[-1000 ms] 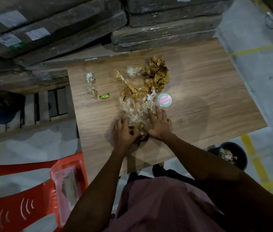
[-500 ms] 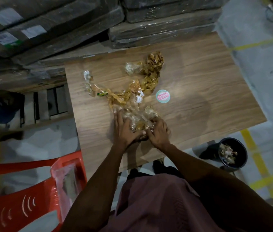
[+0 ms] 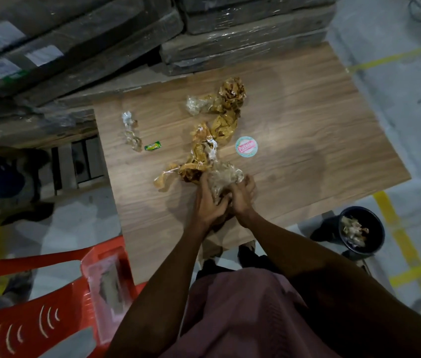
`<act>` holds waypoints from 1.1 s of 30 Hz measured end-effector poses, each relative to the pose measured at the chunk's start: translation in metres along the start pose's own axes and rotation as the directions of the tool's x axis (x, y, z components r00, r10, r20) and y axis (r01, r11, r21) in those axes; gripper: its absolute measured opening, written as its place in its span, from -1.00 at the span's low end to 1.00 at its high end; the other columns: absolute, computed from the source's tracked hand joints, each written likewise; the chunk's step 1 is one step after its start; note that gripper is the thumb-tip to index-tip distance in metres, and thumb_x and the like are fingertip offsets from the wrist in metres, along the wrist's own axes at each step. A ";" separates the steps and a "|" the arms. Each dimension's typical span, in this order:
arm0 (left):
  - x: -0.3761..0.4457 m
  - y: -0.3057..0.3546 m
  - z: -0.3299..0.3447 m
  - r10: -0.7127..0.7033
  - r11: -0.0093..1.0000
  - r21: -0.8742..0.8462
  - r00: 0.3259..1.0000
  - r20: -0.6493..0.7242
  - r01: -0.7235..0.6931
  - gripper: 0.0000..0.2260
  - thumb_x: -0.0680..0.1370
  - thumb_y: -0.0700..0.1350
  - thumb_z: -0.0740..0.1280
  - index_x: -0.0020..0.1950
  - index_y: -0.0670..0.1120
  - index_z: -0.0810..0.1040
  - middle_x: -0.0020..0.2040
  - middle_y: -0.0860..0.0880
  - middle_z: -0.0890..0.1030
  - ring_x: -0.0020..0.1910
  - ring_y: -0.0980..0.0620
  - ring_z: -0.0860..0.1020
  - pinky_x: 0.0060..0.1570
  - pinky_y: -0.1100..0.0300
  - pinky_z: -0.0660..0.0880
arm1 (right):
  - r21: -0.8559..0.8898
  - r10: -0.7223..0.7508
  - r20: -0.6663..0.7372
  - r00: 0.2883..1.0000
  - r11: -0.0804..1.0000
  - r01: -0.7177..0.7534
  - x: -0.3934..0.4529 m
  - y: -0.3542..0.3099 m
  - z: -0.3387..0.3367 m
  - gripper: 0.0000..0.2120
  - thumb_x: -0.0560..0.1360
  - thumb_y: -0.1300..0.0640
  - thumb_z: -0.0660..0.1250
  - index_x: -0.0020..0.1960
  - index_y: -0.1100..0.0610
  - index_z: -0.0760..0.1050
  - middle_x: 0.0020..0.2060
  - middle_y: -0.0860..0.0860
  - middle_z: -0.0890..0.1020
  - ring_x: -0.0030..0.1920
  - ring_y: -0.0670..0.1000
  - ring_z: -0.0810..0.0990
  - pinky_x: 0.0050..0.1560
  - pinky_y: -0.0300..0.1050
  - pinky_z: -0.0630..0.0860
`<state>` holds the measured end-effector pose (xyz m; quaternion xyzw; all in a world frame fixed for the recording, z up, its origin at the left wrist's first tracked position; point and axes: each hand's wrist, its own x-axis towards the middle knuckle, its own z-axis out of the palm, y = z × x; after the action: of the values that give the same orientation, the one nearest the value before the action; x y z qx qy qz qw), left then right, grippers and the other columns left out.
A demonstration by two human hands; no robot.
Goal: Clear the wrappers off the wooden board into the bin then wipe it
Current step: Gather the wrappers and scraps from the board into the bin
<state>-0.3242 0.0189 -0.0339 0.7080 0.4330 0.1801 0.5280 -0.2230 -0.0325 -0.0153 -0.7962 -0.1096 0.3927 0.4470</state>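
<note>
Wood-grain brown board [image 3: 307,130], black bin [image 3: 378,223], red chair [image 3: 49,301].

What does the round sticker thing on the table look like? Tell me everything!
The round sticker is a flat disc lying face up on the wooden board. It has a pale mint-green rim and a pink band with white lettering, too blurry to read. It sits just right of the brown wrappers, apparently not touching them. Neither hand touches it.

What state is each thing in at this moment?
left hand: gripping the clear wrapper bundle
right hand: gripping the same bundle
clear wrapper bundle: bunched between both hands
brown wrappers: crumpled, loose on the wooden board
green wrapper: lying flat
round sticker: flat on board
bin: open, on the floor, wrappers inside
</note>
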 end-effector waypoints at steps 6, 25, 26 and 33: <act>-0.001 -0.033 -0.011 0.253 0.918 0.245 0.937 0.243 -0.311 0.17 0.33 0.40 0.46 0.67 -0.14 -0.07 0.68 -0.19 0.03 0.66 -0.13 0.03 0.60 -0.17 0.11 | -0.015 -0.149 0.075 0.986 0.988 0.151 0.007 0.012 -0.011 -0.32 0.54 -0.26 0.18 0.56 0.07 0.27 0.49 0.04 0.39 0.51 0.05 0.32 0.56 0.17 0.22; -0.009 -0.004 0.062 0.133 0.991 0.034 0.941 -0.312 -0.129 -0.59 0.69 -0.04 0.13 0.52 -0.14 0.37 0.50 -0.09 0.40 0.51 -0.13 0.34 0.48 -0.27 0.24 | 0.374 -0.117 -0.024 0.993 0.920 0.117 0.002 0.014 -0.004 -0.70 0.63 0.27 0.20 0.34 0.23 0.48 0.17 0.08 0.63 0.19 0.06 0.58 0.34 0.20 0.47; -0.006 0.002 0.066 0.099 0.994 -0.014 0.934 -0.342 -0.111 -0.59 0.69 -0.03 0.14 0.49 -0.17 0.39 0.47 -0.12 0.43 0.49 -0.16 0.37 0.47 -0.28 0.26 | 0.408 -0.090 -0.012 0.996 0.909 0.087 0.003 0.013 -0.003 -0.68 0.61 0.25 0.20 0.34 0.28 0.45 0.16 0.13 0.62 0.18 0.09 0.58 0.32 0.21 0.48; 0.012 0.021 0.060 -0.163 0.918 -0.396 0.902 -0.400 -0.010 -0.44 0.62 0.28 0.24 0.18 -0.23 0.60 0.12 -0.24 0.68 0.18 -0.25 0.64 0.18 -0.29 0.54 | 0.591 0.205 0.244 0.948 0.743 -0.313 0.000 -0.031 -0.012 -0.65 0.65 0.13 0.05 0.10 0.20 0.60 -0.12 0.06 0.74 -0.09 0.01 0.71 -0.08 -0.21 0.64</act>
<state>-0.2659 -0.0086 -0.0405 0.5145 0.5212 0.3910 0.5574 -0.2084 -0.0221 0.0126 -0.5761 0.1023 0.5288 0.6149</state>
